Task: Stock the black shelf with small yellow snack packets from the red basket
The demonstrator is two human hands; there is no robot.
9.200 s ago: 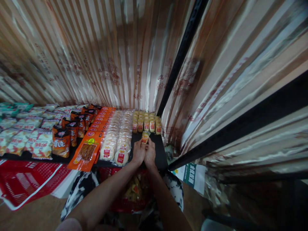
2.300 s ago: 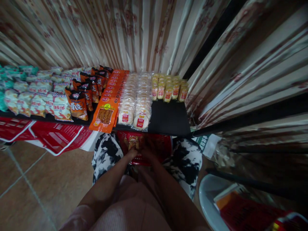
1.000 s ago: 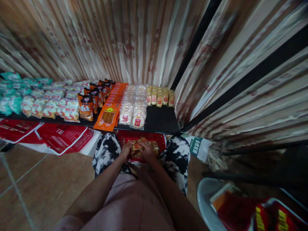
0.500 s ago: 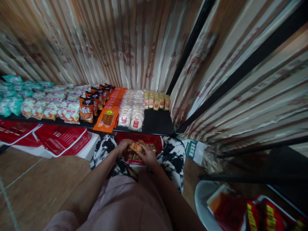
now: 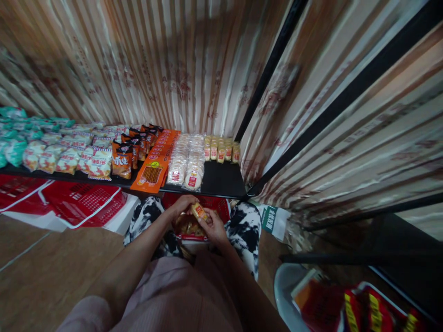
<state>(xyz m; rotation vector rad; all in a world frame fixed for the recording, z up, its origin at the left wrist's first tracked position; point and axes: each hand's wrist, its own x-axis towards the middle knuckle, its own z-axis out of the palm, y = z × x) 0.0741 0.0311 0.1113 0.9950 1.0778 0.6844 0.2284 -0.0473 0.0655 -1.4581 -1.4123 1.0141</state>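
Both my hands are over a red basket [image 5: 221,210] that rests between my knees. My left hand [image 5: 182,205] and my right hand [image 5: 212,227] together grip a small yellow snack packet [image 5: 199,211] just above the basket. More yellow packets lie inside the basket [image 5: 187,226]. Ahead, on a black shelf [image 5: 223,182], a row of matching yellow packets [image 5: 221,151] stands at the back right, with bare shelf in front of it.
On the shelf from right to left lie round rice crackers [image 5: 188,161], orange packs [image 5: 152,173], dark orange bags [image 5: 122,163] and pale bags [image 5: 69,157]. Red baskets [image 5: 83,203] sit below left. A striped curtain hangs behind. A white stool [image 5: 290,299] is at lower right.
Since a second ago my hands have lifted a yellow packet out of the red basket. Nine seconds ago they were up at the shelf with a packet by the yellow row.
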